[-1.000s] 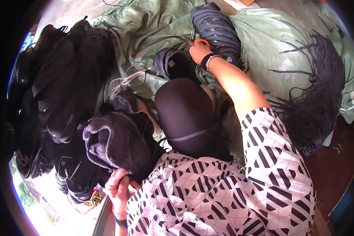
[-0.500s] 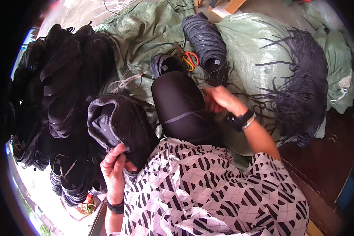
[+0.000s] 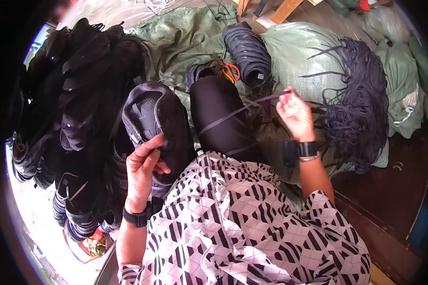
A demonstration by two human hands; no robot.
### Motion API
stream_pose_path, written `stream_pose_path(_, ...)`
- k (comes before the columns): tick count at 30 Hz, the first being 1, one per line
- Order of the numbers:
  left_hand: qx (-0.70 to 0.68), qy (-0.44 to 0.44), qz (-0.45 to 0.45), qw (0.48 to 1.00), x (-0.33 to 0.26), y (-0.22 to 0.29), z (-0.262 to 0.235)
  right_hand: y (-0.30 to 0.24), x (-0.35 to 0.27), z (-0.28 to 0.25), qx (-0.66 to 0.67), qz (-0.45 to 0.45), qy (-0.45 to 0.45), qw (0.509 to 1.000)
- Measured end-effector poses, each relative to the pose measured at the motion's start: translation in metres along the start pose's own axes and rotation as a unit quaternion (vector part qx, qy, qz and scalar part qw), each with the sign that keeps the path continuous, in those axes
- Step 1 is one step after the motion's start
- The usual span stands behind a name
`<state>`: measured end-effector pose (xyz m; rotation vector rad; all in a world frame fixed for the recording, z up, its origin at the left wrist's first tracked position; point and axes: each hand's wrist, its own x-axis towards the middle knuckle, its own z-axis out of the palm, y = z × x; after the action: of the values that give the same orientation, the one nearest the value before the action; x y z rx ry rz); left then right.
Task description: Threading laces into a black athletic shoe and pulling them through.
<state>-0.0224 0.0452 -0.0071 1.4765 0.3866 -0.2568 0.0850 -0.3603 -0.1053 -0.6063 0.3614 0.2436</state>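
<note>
A dark grey-black shoe upper (image 3: 173,116) rests against my left leg, its padded opening facing up. My left hand (image 3: 145,166) pinches the edge of that opening between thumb and fingers. Out to the right, my right hand (image 3: 296,114) is raised, thumb and fingertips closed on the end of a dark flat shoelace (image 3: 233,114). This lace stretches slantwise across my dark-trousered right thigh (image 3: 218,104). Where its other end lies, I cannot tell.
Stacked black shoe uppers (image 3: 85,95) are heaped on the left. Beyond my knee lie a nested row of uppers (image 3: 247,52) and orange-handled scissors (image 3: 231,72). A thick bundle of dark laces (image 3: 359,109) drapes over a pale green woven sack (image 3: 295,61) on the right.
My right hand has moved up and right from beside my thigh, drawing the lace out into a slanting line. The upper has shifted up and slightly right with my left hand.
</note>
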Motion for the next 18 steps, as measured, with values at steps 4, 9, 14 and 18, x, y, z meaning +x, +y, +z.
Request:
stream_pose_path(4, -0.004, -0.005, -0.004, 1.0, 0.002, 0.0, 0.001, -0.04, -0.02, 0.033, 0.073, -0.047, 0.005, 0.996)
stream_pose_path(9, -0.024, -0.007, 0.001, 1.0, -0.003, -0.007, -0.009, -0.147, -0.039, 0.007, 0.116, 0.022, -0.144, 0.983)
stream_pose_path(14, -0.04, -0.017, -0.001, 0.999, 0.0, -0.001, -0.003, -0.275, -0.09, -0.041, -0.073, -0.156, 0.016, 0.985)
stream_pose_path(18, -0.034, -0.02, 0.0, 0.999, 0.002, 0.001, -0.001, -0.363, -0.118, -0.111, -0.145, -0.186, 0.06, 0.97)
